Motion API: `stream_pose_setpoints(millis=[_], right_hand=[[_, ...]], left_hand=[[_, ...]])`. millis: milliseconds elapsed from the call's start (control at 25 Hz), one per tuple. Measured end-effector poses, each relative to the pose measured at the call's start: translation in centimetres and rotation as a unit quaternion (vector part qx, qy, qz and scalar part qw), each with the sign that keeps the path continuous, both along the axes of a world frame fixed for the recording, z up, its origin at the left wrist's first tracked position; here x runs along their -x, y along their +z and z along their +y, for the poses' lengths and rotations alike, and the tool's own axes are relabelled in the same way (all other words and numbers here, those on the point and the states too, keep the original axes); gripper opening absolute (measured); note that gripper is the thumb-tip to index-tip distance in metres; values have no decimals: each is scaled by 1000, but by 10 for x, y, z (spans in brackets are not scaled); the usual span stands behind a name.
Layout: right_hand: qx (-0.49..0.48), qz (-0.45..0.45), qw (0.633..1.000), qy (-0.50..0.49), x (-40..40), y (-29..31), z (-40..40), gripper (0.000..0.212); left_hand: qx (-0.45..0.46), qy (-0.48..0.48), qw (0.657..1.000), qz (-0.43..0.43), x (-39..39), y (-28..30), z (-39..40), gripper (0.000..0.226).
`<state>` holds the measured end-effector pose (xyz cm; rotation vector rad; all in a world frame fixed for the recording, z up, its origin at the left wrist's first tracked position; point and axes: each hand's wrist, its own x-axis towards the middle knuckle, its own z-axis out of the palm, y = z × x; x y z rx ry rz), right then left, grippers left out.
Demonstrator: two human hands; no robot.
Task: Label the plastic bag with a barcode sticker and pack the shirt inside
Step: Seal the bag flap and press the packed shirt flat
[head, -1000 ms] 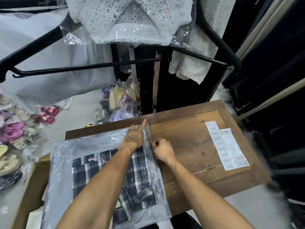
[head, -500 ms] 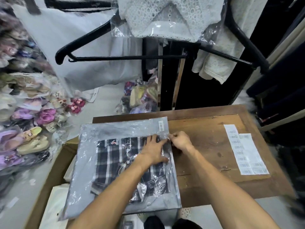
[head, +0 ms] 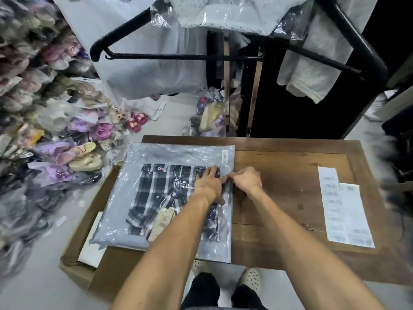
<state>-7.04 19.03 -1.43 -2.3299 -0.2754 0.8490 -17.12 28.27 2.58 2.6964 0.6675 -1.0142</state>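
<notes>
Head view, looking down on a wooden table (head: pixel 290 166). A clear plastic bag (head: pixel 178 153) lies flat on the table's left part, its left portion overhanging an open cardboard box (head: pixel 89 211) on the floor beside the table. Inside the bag sits a folded dark plaid shirt (head: pixel 161 193) with a tan hang tag (head: pixel 164 217) showing through the film. A barcode sticker (head: pixel 224 156) is stuck on the bag's far right corner. The left hand (head: pixel 209 186) rests palm down on the bag over the shirt's right part, fingers spread and pressing flat, its grip apart and closed on nothing. The right hand (head: pixel 247 179) lies just beside it at the bag's right edge, thumb and fingertips pinched together on the film there. Two white sheets of barcode labels (head: pixel 344 209) lie well apart from the bag, near the table's right edge. Bagged shoes (head: pixel 73 153) are piled on the floor at left; a black clothes rack (head: pixel 178 56) with wrapped garments stands beyond the table.
</notes>
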Motion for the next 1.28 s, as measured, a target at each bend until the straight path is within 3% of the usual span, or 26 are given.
stream_pose_setpoints(millis=[240,560,760,880,960,1160,1280], right_hand=[[2,0,1000,-5,23,-2,-18,26],[6,27,999,-18,59,-2,-41,19],[-7,12,999,-31,74,7,-47,19],[6,30,999,-34,73,10,-43,22],[10,37,999,-38,71,13,-42,23],[11,39,999,-30,72,16,-40,23],[18,15,1000,-10,81,18,-45,35]], left_hand=[[15,-3,1000,15,-2,-1,5,106],[37,-4,999,-27,3,-5,9,107],[77,31,983,-163,19,-7,4,91],[55,-19,973,-225,42,-6,-6,68],[78,-20,980,-181,57,-6,-14,69],[90,-11,994,-54,65,-4,-17,106],[89,-29,996,-10,60,2,-15,114]])
